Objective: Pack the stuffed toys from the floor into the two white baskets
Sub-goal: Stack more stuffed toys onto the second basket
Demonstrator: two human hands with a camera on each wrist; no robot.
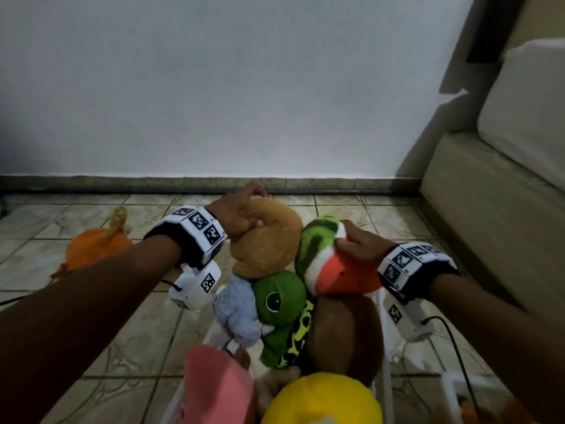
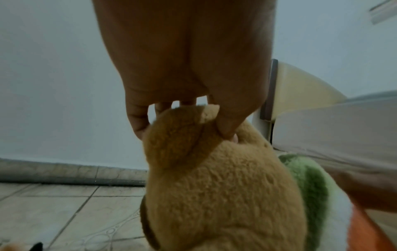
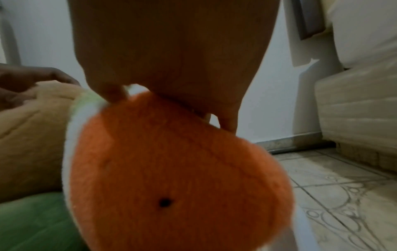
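My left hand [image 1: 244, 211] grips the top of a tan plush toy [image 1: 269, 240]; in the left wrist view the left hand [image 2: 184, 108] has thumb and fingers pinched around a fold of the tan plush toy [image 2: 221, 195]. My right hand [image 1: 360, 244] holds a watermelon-slice plush [image 1: 324, 258] by its upper edge, and the right hand [image 3: 171, 95] shows over the orange face of the watermelon-slice plush [image 3: 171, 169]. Both toys sit atop a white basket [image 1: 385, 347] heaped with a green frog plush [image 1: 279, 301], a blue-grey plush [image 1: 237, 310] and a brown plush [image 1: 345, 332].
An orange plush [image 1: 94, 246] lies on the tiled floor [image 1: 128, 332] at the left. A pink plush [image 1: 217, 384] and a yellow plush [image 1: 324, 399] fill the near foreground. A beige sofa [image 1: 495, 194] stands at the right and a white wall [image 1: 244, 87] behind.
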